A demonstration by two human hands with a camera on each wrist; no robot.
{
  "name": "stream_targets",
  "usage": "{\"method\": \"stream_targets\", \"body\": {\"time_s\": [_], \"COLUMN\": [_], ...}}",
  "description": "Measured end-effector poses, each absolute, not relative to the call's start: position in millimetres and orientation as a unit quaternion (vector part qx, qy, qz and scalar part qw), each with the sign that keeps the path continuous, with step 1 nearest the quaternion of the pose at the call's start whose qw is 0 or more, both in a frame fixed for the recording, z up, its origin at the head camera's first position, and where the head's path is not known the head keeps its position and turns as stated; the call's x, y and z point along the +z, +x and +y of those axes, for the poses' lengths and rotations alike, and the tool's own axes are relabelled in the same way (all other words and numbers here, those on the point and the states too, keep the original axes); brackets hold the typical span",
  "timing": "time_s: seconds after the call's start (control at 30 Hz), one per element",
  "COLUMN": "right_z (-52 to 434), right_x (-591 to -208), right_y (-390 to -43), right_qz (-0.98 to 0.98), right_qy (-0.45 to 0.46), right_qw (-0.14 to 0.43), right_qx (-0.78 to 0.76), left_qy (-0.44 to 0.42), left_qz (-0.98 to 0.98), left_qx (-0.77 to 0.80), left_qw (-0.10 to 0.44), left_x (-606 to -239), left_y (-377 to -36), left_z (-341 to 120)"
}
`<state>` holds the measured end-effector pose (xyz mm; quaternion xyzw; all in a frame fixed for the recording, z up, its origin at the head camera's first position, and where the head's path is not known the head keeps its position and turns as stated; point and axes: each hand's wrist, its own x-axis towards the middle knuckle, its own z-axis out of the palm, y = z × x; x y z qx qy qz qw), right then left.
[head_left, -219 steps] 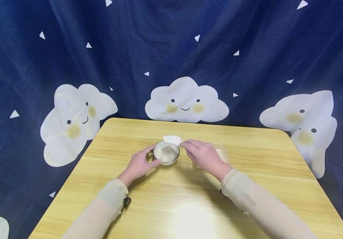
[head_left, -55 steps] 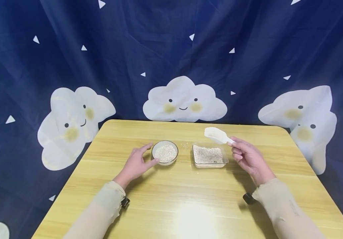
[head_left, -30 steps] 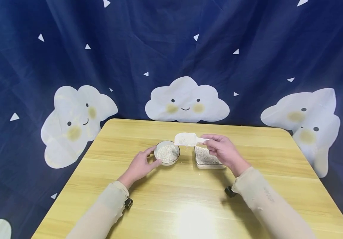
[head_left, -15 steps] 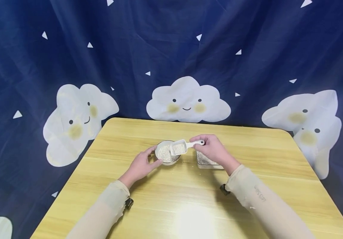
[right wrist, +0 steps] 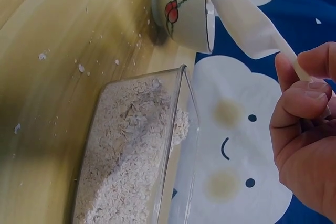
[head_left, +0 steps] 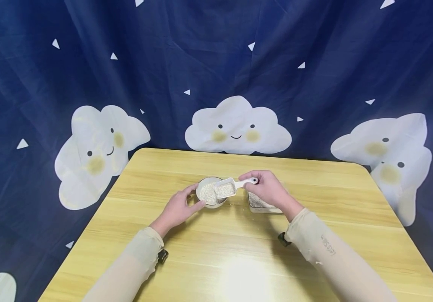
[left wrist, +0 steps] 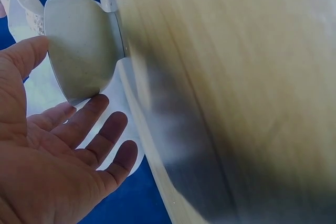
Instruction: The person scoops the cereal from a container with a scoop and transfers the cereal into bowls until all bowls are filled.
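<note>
A white ceramic bowl (head_left: pixel 212 206) of pale oat flakes stands on the table, painted with a red flower (right wrist: pixel 171 12) outside. My left hand (head_left: pixel 175 212) holds it at its left side; in the left wrist view, the thumb meets the rim and the other fingers of the hand (left wrist: pixel 58 153) reach the opposite side of the bowl (left wrist: pixel 79 45). My right hand (head_left: pixel 270 191) pinches the handle of a white plastic scoop (head_left: pixel 242 183). Flakes lie in the scoop, whose front end is over the bowl's right part, tilted down toward it.
Right of the bowl, partly under my right hand, stands a clear rectangular container (head_left: pixel 263 209) with more oat flakes. Loose flakes (right wrist: pixel 81 68) are scattered on the wooden table (head_left: pixel 216 247). A dark blue cloud-print curtain (head_left: pixel 216 50) hangs behind the table's far edge.
Since 1.8 s ago, my right hand has carried the scoop left from above the container to the bowl and lowered it. During the last half second it has barely moved. The left hand stays at the bowl.
</note>
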<state>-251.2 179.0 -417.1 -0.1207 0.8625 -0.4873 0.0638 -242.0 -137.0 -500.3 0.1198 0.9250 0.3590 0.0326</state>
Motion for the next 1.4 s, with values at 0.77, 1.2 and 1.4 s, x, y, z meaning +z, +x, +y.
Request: {"method": "stream_targets", "body": {"time_s": [0.77, 1.2, 1.4], "right_z": [136.7, 121.1, 121.2], "right_x": [-430.4, -429.4, -431.1], "right_y": [-250.7, -245.2, -247.5], "right_qz": [0.859, 0.876, 0.882], "right_qy": [-0.122, -0.119, -0.115], "right_qw": [0.054, -0.018, -0.048], "right_qx": [-0.494, -0.467, -0.455], "left_qy": [0.133, 0.128, 0.127], "left_qz": [0.92, 0.918, 0.92], "left_qx": [0.369, 0.375, 0.37], "left_qw": [0.022, 0.031, 0.029], "left_x": [-502.3, -501.0, -500.6], "left_y": [-244.8, -243.2, -243.2], "left_z": [-137.6, -136.8, -136.8]}}
